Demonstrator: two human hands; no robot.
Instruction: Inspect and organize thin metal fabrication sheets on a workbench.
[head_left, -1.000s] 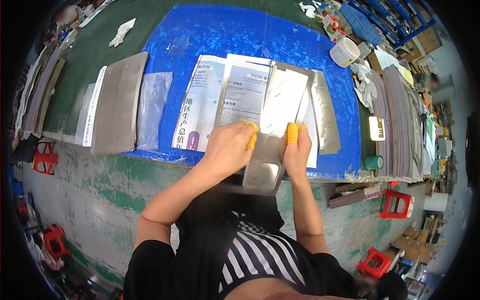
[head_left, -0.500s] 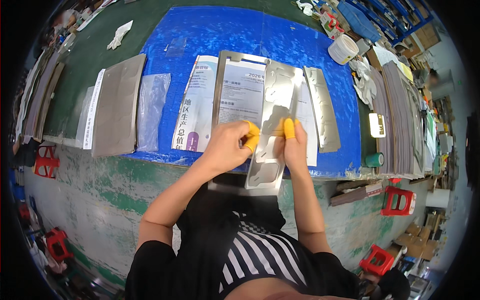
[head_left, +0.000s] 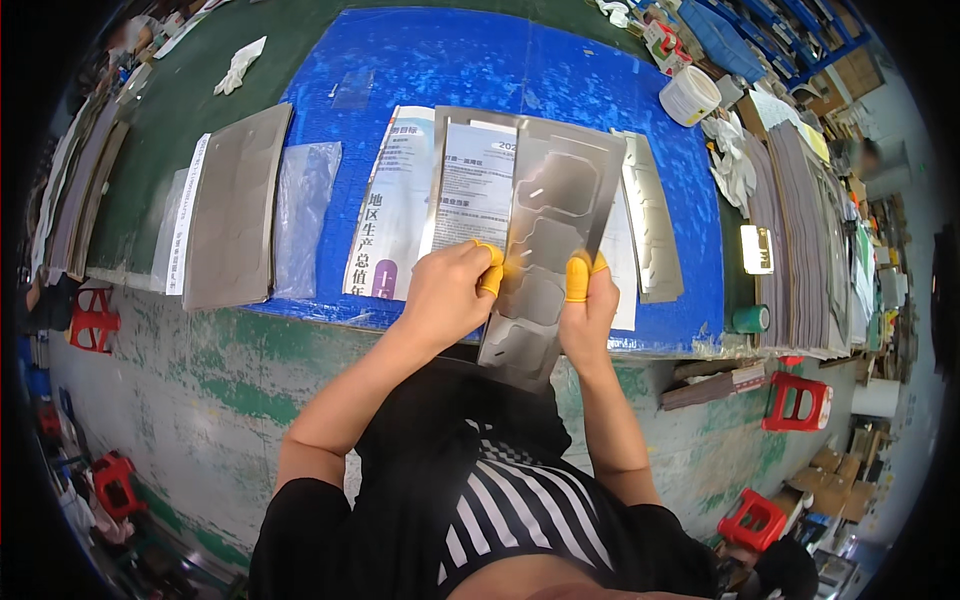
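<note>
A thin grey metal sheet with a row of rounded cut outlines is held up, tilted, in front of me. My left hand, yellow cots on its fingertips, is closed at the sheet's lower left edge. My right hand, also with yellow cots, pinches its right edge between thumb and fingers. Behind it, a thin metal frame shows over a printed newspaper; whether frame and sheet are joined is hidden. Right of the newspaper lies a metal strip stack with similar outlines.
Grey metal plates and a clear plastic bag lie left on the blue table covering. A white tub, crumpled white gloves and stacked sheets line the right side. Red stools stand below.
The bright strip between my hands has tilted and now looks duller and wider. Less of the frame shows at its left and bottom. Both hands have shifted slightly.
</note>
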